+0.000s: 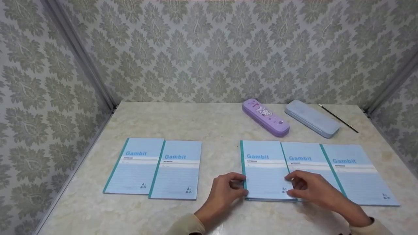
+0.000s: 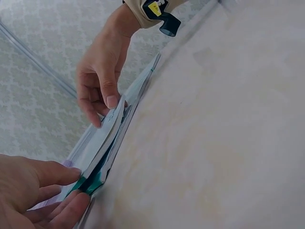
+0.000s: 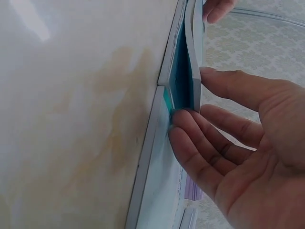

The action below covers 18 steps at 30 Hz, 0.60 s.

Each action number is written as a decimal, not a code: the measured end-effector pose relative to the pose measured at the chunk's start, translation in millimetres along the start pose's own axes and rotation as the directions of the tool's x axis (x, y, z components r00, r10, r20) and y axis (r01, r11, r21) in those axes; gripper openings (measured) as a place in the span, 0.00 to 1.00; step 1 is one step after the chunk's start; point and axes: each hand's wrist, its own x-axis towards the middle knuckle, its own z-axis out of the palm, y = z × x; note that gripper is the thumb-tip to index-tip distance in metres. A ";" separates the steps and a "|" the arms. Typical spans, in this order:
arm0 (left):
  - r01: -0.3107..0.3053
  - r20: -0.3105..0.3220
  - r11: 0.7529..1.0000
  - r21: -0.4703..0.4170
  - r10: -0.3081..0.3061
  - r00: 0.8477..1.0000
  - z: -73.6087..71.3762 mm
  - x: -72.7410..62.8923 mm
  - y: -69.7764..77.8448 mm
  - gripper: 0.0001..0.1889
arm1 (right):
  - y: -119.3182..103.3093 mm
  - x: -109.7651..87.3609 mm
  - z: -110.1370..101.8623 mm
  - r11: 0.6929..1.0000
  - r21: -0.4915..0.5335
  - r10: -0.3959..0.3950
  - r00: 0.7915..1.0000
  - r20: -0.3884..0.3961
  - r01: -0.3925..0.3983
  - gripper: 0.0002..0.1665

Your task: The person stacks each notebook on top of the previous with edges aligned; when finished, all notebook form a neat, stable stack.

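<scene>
Between my hands lies a light-blue Gambit notebook (image 1: 263, 176) with a green spine, on top of another notebook whose lower edge shows beneath it. My left hand (image 1: 225, 191) grips its spine side near the lower left corner. With thumb and fingers, my right hand (image 1: 315, 189) pinches the opposite edge near the lower right corner. In the right wrist view, the top notebook's edge (image 3: 193, 71) is raised, leaving a gap above the one below. Two more notebooks, a middle one (image 1: 302, 153) and a far-right one (image 1: 352, 176), overlap to the right; my right hand partly covers the middle one.
Two overlapping Gambit notebooks, one at far left (image 1: 134, 169) and one beside it (image 1: 176, 176), lie on the left of the marbled table (image 1: 183, 120). At the back right are a purple pencil case (image 1: 266, 117), a pale-blue case (image 1: 312, 118) and a dark pencil (image 1: 339, 119). Patterned walls enclose the table.
</scene>
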 end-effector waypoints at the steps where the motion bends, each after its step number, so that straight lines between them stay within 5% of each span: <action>1: -0.005 0.000 1.000 -0.001 0.005 1.000 0.1 -0.2 0.3 0.18 | 0.7 -0.2 -0.4 1.000 0.008 -0.015 1.000 0.006 0.015 0.24; 18: 0.064 -0.018 0.997 -0.042 -0.065 0.998 3.2 -6.5 15.3 0.14 | 1.3 3.8 -0.3 1.000 0.016 0.016 0.999 0.037 -0.016 0.21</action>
